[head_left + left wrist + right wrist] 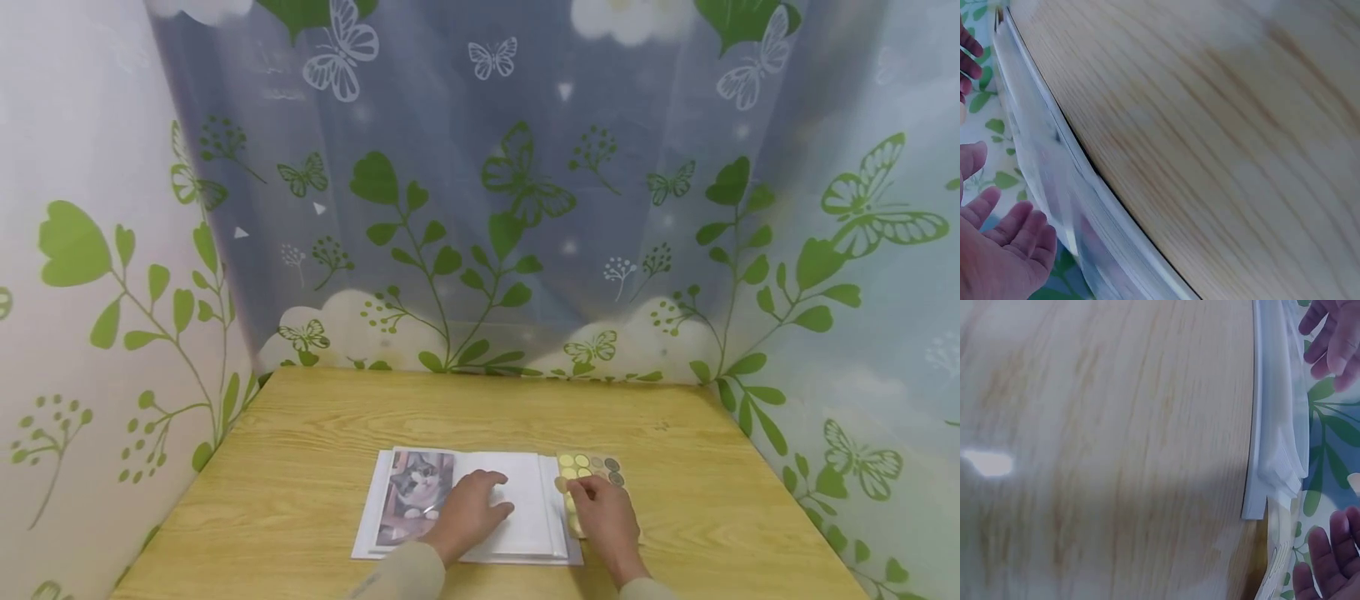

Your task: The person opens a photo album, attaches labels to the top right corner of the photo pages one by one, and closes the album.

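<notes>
I see my left hand (468, 512) flat, fingers relaxed, pressing the open album (465, 508) on the table (300, 467) so its pages stay down; just right of the album, my right hand (603, 517) touches the sticker sheet (588, 475), pinch unclear

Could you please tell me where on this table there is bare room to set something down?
The light wooden table is bare behind the open white photo album, up to the leaf-print curtain, and along both sides. It is crowded near the front, where both hands and the gold round-sticker sheet lie.
</notes>
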The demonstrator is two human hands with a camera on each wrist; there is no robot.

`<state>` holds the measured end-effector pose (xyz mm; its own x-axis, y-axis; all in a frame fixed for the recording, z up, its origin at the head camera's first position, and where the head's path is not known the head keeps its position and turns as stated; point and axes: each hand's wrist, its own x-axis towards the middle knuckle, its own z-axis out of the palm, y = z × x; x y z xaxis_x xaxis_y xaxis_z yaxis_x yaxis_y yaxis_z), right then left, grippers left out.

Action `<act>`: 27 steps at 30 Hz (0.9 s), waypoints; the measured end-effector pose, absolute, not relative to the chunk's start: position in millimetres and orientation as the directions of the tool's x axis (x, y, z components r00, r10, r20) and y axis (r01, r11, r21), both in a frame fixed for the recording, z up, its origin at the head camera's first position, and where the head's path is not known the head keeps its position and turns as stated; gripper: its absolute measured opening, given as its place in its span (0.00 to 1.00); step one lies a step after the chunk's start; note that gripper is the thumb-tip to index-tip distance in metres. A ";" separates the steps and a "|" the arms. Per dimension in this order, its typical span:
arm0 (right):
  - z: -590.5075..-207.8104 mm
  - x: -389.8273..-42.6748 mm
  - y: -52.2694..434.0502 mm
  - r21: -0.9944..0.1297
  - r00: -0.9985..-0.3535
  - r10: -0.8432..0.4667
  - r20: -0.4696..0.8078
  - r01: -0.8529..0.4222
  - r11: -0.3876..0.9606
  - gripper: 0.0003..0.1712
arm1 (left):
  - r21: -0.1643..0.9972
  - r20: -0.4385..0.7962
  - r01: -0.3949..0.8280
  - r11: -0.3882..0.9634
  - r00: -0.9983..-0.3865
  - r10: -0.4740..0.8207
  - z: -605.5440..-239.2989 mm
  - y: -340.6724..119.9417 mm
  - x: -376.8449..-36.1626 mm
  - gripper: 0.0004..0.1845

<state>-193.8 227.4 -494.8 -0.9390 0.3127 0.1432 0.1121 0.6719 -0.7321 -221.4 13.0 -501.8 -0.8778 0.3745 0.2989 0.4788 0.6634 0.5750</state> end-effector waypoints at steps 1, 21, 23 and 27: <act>-495.8 -194.4 226.3 -0.732 -0.940 0.310 0.141 0.112 0.672 0.14 | 0.562 0.295 0.474 0.678 -0.880 0.371 -502.3 9.5 -221.6 0.19; -503.6 -216.5 196.5 -0.706 -0.961 0.227 0.157 0.051 0.706 0.11 | 0.408 0.194 0.391 0.825 -0.920 0.340 -511.6 -68.3 -226.0 0.33; -503.0 -218.2 193.5 -0.706 -0.963 0.221 0.156 0.048 0.707 0.10 | 0.382 0.219 0.411 0.828 -0.911 0.351 -512.2 -75.0 -224.4 0.31; -502.5 -222.1 188.1 -0.704 -0.964 0.217 0.154 0.047 0.708 0.10 | 0.365 0.241 0.442 0.819 -0.895 0.376 -512.6 -84.0 -220.6 0.29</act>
<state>-222.1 188.1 -502.5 -0.9641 0.2167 0.1537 0.0470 0.7085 -0.7042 -220.6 -84.0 -512.6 -0.8948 0.3759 0.2409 0.4424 0.8190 0.3654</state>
